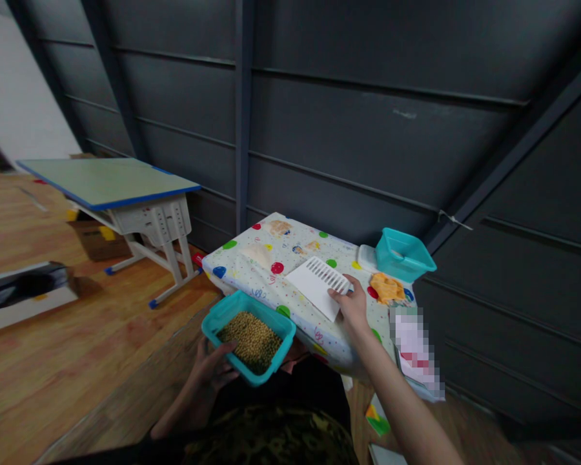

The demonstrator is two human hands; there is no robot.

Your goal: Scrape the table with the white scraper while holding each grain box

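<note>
My left hand [215,363] grips the near left side of a turquoise plastic basin [285,320], its thumb over the rim. Inside lie many small beans [252,336], mostly yellowish with dark green ones among them. The basin is held over my lap, at the table's front edge. My right hand [351,300] pinches the right edge of a flat white slotted board [314,287], which has a row of slots along its far side. The board is low over the patterned tablecloth [242,261]; I cannot tell whether it rests on it.
A second turquoise basin [404,255] stands at the table's right back, beside a white flat item [366,258] and a crumpled orange cloth [387,289]. Left is a desk [111,181] with a blue edge. A dark panelled wall [339,123] rises behind the table.
</note>
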